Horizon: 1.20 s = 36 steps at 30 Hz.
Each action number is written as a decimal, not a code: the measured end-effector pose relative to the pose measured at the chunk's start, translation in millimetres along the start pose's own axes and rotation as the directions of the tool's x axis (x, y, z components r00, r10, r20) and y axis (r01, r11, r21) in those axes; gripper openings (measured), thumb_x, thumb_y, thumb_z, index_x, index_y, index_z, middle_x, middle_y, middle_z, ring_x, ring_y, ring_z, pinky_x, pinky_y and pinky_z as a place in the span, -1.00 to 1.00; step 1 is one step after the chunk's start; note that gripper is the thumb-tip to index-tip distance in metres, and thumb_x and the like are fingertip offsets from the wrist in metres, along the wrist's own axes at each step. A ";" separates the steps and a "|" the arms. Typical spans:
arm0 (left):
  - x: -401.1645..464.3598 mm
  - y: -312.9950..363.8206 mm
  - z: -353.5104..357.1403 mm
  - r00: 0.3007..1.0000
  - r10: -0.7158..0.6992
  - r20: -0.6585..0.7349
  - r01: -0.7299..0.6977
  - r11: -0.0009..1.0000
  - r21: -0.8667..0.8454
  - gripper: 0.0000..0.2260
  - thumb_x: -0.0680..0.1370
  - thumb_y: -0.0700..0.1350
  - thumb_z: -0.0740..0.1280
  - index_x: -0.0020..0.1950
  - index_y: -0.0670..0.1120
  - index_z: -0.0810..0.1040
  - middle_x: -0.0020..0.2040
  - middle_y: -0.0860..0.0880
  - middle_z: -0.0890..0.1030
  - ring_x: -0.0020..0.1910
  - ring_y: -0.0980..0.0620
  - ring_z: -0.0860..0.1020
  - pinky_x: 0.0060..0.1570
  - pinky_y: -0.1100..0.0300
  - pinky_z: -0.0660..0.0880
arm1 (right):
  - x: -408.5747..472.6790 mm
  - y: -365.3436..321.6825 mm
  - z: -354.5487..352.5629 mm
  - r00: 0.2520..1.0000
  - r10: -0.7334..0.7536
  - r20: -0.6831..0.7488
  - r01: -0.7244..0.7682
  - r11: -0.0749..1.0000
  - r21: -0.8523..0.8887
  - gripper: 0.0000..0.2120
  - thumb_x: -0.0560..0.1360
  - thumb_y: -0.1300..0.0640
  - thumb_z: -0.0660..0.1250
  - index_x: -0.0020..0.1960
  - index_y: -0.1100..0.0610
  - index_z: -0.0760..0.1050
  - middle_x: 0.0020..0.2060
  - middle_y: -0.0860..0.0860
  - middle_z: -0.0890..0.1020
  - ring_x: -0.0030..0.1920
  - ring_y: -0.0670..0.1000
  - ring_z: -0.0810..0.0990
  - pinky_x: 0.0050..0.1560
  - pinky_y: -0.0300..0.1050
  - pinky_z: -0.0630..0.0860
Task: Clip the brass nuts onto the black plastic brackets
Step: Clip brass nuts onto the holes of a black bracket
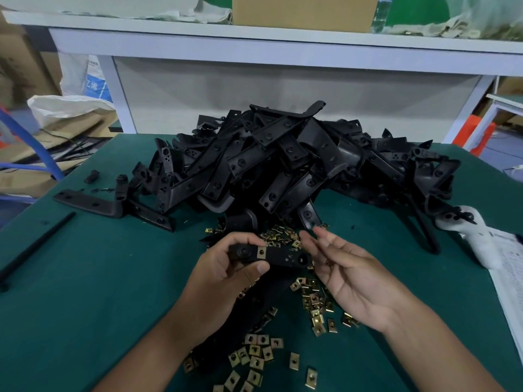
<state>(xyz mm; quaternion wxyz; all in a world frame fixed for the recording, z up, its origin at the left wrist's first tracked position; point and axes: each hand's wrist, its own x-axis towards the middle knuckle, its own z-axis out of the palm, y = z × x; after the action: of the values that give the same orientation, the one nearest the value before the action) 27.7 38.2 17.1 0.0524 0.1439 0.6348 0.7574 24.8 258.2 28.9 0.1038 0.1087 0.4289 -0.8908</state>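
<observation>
I saw my left hand (226, 267) gripping a bracket (271, 256) by its left end, thumb under and fingers curled over the top, holding it level just above the bench (99, 278). A brass nut (261, 253) sat clipped on the bracket's upper edge, just beside my left fingertips. My right hand (348, 275) hung open beside the bracket's right end, palm turned inward, fingers relaxed and spread, holding nothing; I could not tell whether its fingertips touched the bracket.

Loose nuts (254, 360) lay scattered on the green bench below and between my wrists, with another cluster (317, 304) under my right palm and more (280, 236) just beyond the held bracket. Behind them rose a big heap of brackets (297, 165) across the middle of the bench. One bracket (90, 203) lay flat apart from the heap at its left foot, and a thin black rod (36, 247) lay near the bench's left edge. At the right edge I saw a white cloth (478, 236) and a printed sheet (509, 267). A white shelf (283, 43) crossed the back, carrying a cardboard box (302, 11)
</observation>
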 end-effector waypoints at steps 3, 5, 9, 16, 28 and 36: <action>-0.4 0.1 0.8 1.000 -0.012 0.017 0.012 1.000 0.021 -0.80 0.43 -0.16 0.51 -0.03 0.10 0.66 -0.13 0.05 0.70 -0.11 0.15 0.65 -0.08 0.31 0.55 | -0.8 -0.8 2.1 1.000 0.008 -0.008 -0.008 0.999 -0.032 -0.64 0.47 0.17 0.36 0.25 0.22 0.47 -0.05 0.10 0.73 -0.35 -0.14 0.60 -0.52 -0.34 0.43; -1.0 -0.5 -0.4 1.000 -0.008 -0.003 0.008 1.000 0.017 -0.81 0.46 -0.13 0.54 0.00 0.10 0.65 -0.13 0.05 0.68 -0.11 0.13 0.64 -0.07 0.28 0.57 | -2.2 -1.8 2.5 1.000 0.020 0.000 -0.020 0.998 -0.065 -0.73 0.45 0.07 0.40 0.06 0.19 0.47 -0.25 0.04 0.68 -0.47 -0.16 0.46 -0.57 -0.34 0.36; -1.6 1.2 -1.6 0.998 -0.032 -0.059 0.028 0.997 -0.065 -0.76 0.46 -0.08 0.49 0.11 0.05 0.61 -0.08 -0.11 0.67 -0.08 0.06 0.63 -0.05 0.24 0.60 | -5.4 -2.4 4.1 0.999 0.023 0.042 -0.018 0.995 -0.097 -0.76 0.41 -0.02 0.43 -0.12 0.11 0.47 -0.47 -0.05 0.40 -0.52 -0.14 0.28 -0.55 -0.32 0.30; -3.3 2.2 -1.5 0.996 -0.052 -0.068 0.048 0.997 -0.066 -0.64 0.42 0.01 0.55 0.18 0.12 0.58 0.00 -0.11 0.68 -0.09 -0.03 0.64 -0.06 0.08 0.64 | -8.9 -0.7 5.6 0.995 -0.042 0.094 0.063 0.970 -0.235 -0.80 0.47 0.16 0.37 0.09 0.16 0.59 -0.08 0.05 0.69 -0.32 -0.12 0.48 -0.44 -0.32 0.36; -4.5 1.6 2.5 0.996 0.057 -0.065 -0.054 0.997 0.051 -0.61 0.24 0.02 0.66 -0.06 0.04 0.58 -0.12 -0.10 0.70 -0.18 -0.05 0.71 -0.28 0.15 0.64 | -8.1 0.0 4.2 0.996 -0.046 0.075 0.066 0.953 -0.295 -0.73 0.47 0.11 0.37 0.14 0.09 0.69 -0.20 -0.03 0.64 -0.30 -0.15 0.48 -0.39 -0.28 0.35; -4.9 0.7 5.4 0.993 0.083 -0.085 -0.074 0.992 0.098 -0.66 0.24 0.00 0.63 -0.09 0.06 0.57 -0.11 -0.12 0.69 -0.16 -0.08 0.69 -0.22 0.14 0.65 | -8.2 0.9 4.5 0.995 -0.040 0.096 0.067 0.953 -0.295 -0.78 0.43 0.12 0.41 0.07 0.11 0.60 0.04 0.11 0.72 -0.29 -0.14 0.53 -0.44 -0.32 0.36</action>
<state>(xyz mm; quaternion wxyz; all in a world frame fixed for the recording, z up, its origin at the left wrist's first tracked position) 34.0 41.9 17.9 -0.0125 0.1375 0.6654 0.7336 32.4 254.9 33.3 0.1139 0.0404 0.5561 -0.8223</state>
